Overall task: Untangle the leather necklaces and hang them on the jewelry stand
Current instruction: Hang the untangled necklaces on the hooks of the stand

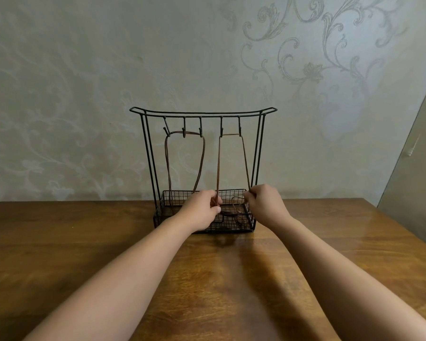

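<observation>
Hanging on the jewelry stand (203, 113) at the desk's (84, 242) far edge, the right necklace (244, 158) is pinched by left hand (200, 209) and right hand (265, 202).

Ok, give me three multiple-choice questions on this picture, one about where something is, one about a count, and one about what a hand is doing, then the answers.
1. Where does the jewelry stand sit?
A. On the wooden table, by the wall
B. On the floor
C. On a shelf

2. How many hooks hang from the stand's top bar?
A. Two
B. Five
C. Nine

3. What is the left hand doing?
A. Lying flat on the table
B. Pinching a cord of the right necklace
C. Gripping the stand's top bar

Answers:
1 A: the stand's mesh tray rests on the wooden table in front of the patterned wall.
2 B: five hooks show, three carrying the left necklace and two carrying the right necklace.
3 B: its fingers close on the cord above the tray, while the right hand holds the other side.
</observation>
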